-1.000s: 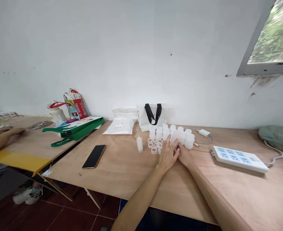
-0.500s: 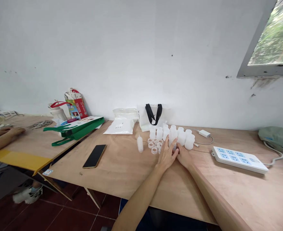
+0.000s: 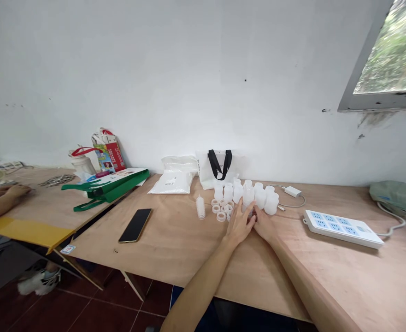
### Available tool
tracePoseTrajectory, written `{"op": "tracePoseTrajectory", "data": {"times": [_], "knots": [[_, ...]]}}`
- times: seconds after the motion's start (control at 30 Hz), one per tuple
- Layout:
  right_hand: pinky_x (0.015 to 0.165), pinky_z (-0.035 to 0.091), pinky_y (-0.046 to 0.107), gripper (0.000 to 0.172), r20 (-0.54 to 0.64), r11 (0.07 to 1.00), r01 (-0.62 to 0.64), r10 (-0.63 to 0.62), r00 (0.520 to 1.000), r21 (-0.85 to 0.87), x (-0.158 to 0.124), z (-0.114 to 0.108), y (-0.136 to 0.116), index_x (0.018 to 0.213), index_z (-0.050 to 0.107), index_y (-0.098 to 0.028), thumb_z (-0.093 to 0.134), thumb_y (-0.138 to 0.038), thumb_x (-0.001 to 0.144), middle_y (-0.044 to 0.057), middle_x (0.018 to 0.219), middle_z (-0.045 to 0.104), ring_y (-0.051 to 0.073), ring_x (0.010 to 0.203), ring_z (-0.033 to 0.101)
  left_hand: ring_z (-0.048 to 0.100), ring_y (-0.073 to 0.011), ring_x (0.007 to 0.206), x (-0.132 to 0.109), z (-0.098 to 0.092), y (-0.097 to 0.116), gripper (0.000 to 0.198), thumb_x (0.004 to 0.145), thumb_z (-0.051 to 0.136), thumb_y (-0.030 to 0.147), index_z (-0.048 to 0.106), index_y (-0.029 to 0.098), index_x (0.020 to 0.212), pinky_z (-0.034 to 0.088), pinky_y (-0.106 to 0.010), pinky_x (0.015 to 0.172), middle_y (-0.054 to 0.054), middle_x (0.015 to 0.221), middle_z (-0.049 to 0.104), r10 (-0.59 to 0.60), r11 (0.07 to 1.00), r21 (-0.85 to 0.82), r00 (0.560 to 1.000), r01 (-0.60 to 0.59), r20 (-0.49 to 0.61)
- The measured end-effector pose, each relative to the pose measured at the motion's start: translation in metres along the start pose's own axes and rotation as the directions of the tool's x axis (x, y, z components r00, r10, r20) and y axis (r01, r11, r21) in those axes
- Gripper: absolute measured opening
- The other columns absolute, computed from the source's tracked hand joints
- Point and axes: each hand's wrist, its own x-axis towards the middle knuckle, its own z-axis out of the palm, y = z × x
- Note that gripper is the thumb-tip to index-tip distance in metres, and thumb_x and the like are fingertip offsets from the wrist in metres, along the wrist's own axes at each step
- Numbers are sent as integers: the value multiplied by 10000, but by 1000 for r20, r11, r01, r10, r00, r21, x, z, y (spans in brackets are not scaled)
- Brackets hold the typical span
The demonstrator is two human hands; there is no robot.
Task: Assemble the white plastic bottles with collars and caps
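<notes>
A translucent white plastic bottle [image 3: 248, 194] stands upright at the front of a group of similar bottles [image 3: 228, 193]. My left hand [image 3: 239, 224] and my right hand [image 3: 264, 224] meet around its lower part, their fingers against it from both sides. Its base is hidden behind my fingers. Just left of my left hand lie several clear plastic rings [image 3: 216, 209]. Further left stands a small pointed plastic dropper bottle [image 3: 200, 207]. The bottles stand on a plywood table [image 3: 189, 249].
A black phone [image 3: 134, 225] lies left of my hands, and a white power strip [image 3: 343, 228] lies to the right. Behind the bottles are a white bag [image 3: 217, 168] and a plastic package [image 3: 173, 179]. A co-worker's hand [image 3: 18, 191] rests on the neighbouring table.
The bottle between my hands has gone from leaning right to standing upright. My hands have stayed close around it. The co-worker's hand has shifted slightly.
</notes>
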Motion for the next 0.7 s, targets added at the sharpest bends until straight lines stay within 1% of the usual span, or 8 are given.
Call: {"op": "tracePoseTrajectory", "data": {"times": [0.23, 0.37, 0.53, 0.7], "knots": [[899, 476, 347, 449, 8, 1000, -2, 2, 1000, -13, 0, 0, 0, 1297, 473, -208, 497, -150, 852, 104, 1153, 690, 259, 1102, 643, 328, -307, 1503, -1, 0, 1, 577, 992, 555, 275, 397, 367, 1539, 373, -498, 1198, -50, 1670, 234, 6, 1000, 19, 1000, -6, 0], [889, 473, 335, 462, 8, 1000, -14, 15, 1000, -25, -1, 0, 0, 1289, 480, -198, 485, -115, 834, 110, 1153, 689, 257, 1095, 645, 341, -296, 1495, -2, -1, 1, 546, 994, 549, 267, 431, 353, 1520, 369, -486, 1204, -57, 1655, 256, 18, 1000, 19, 1000, -18, -3], [901, 477, 344, 453, 5, 999, -22, 22, 1000, -29, -1, 0, -1, 1286, 489, -173, 477, -115, 837, 136, 1205, 672, 264, 1128, 638, 410, -288, 1449, -2, -1, 2, 461, 1002, 527, 257, 522, 356, 1452, 383, -492, 1195, -49, 1616, 320, 20, 1000, 19, 1000, -20, 4], [933, 473, 353, 488, -1, 999, -25, 25, 1000, -24, -1, 0, -2, 1318, 477, -187, 480, -98, 838, 129, 1248, 657, 261, 1174, 623, 452, -288, 1412, -2, -2, 3, 439, 1003, 516, 251, 553, 353, 1429, 399, -484, 1182, -52, 1580, 355, 15, 1000, 16, 1000, -15, 4]]}}
